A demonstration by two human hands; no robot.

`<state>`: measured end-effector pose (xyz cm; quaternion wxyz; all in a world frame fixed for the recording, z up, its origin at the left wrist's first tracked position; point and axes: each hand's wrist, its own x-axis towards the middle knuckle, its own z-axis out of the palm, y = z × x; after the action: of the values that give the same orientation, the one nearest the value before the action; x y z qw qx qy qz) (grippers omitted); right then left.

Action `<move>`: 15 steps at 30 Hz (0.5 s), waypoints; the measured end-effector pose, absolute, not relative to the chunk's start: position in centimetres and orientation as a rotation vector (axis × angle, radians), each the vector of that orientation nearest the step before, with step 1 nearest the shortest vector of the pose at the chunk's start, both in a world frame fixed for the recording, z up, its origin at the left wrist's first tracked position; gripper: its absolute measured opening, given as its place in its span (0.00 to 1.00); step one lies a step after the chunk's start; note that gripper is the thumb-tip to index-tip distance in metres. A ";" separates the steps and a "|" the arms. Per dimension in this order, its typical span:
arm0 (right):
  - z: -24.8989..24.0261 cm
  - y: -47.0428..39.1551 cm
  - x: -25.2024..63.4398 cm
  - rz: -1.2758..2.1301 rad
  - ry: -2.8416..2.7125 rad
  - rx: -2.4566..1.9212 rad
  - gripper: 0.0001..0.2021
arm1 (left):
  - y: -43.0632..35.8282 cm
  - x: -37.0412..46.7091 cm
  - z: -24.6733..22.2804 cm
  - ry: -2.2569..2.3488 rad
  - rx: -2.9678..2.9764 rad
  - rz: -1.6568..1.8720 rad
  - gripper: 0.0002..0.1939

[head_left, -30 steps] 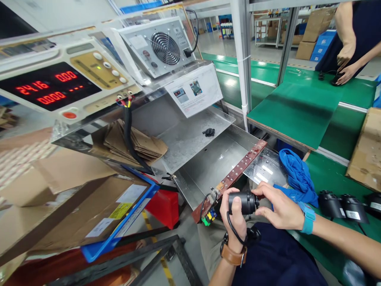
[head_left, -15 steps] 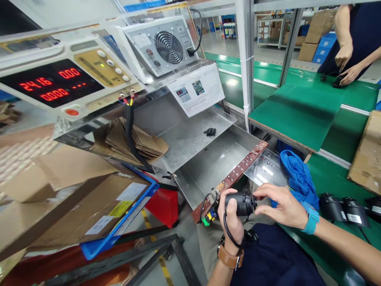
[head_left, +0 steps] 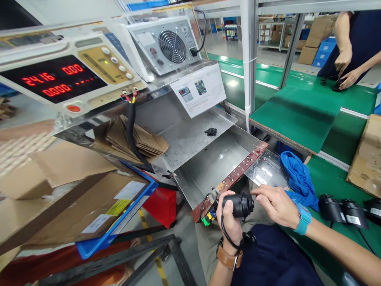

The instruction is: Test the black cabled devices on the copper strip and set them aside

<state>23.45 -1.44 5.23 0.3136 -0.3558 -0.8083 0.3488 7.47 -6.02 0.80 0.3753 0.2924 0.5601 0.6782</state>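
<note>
Wrapped round a black cylindrical motor (head_left: 238, 205), my left hand (head_left: 231, 222) holds it over my lap, its shaft end facing right. A black cable runs from the motor down past the wrist. Just right of the shaft end, my right hand (head_left: 275, 202) has its index finger stretched toward the motor and the other fingers curled; nothing shows in it. Behind the motor lie coloured connectors (head_left: 210, 216) at the near end of a brown strip with metal studs (head_left: 241, 169).
A power supply with red digits (head_left: 56, 81) stands upper left. Several black motors (head_left: 353, 212) and a blue cloth (head_left: 297, 174) lie at right. A cardboard box (head_left: 98, 202) is at left. Another person's hands (head_left: 345, 67) work at the far green table.
My right hand has drawn its thumb back from the motor's end and curled its fingers more. My left hand and the motor have shifted slightly left in the view.
</note>
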 end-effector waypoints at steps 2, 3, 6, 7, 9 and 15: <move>4.7 -2.0 23.4 0.902 -2.146 -0.922 0.26 | -6.0 7.4 0.5 1.395 0.672 1.749 0.17; 4.3 -2.2 23.5 0.907 -2.183 -0.930 0.28 | -6.0 7.4 0.4 1.388 0.637 1.759 0.17; 3.1 -2.4 24.2 0.880 -2.274 -1.096 0.32 | -5.8 7.2 0.1 1.363 0.509 1.779 0.18; 2.7 -2.3 24.7 0.835 -2.262 -1.185 0.31 | -5.7 7.1 0.1 1.337 0.454 1.769 0.18; 2.1 -1.7 26.1 0.654 -2.214 -1.366 0.25 | -5.5 6.9 0.1 1.261 0.363 1.737 0.20; -0.1 1.2 30.8 -0.220 -2.054 -2.235 0.21 | -4.6 6.7 0.8 1.118 0.204 1.671 0.25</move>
<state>30.77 1.15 -0.11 0.0491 -0.7335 -0.6740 -0.0723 6.68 -4.59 0.85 0.5315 0.0856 0.4687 0.7004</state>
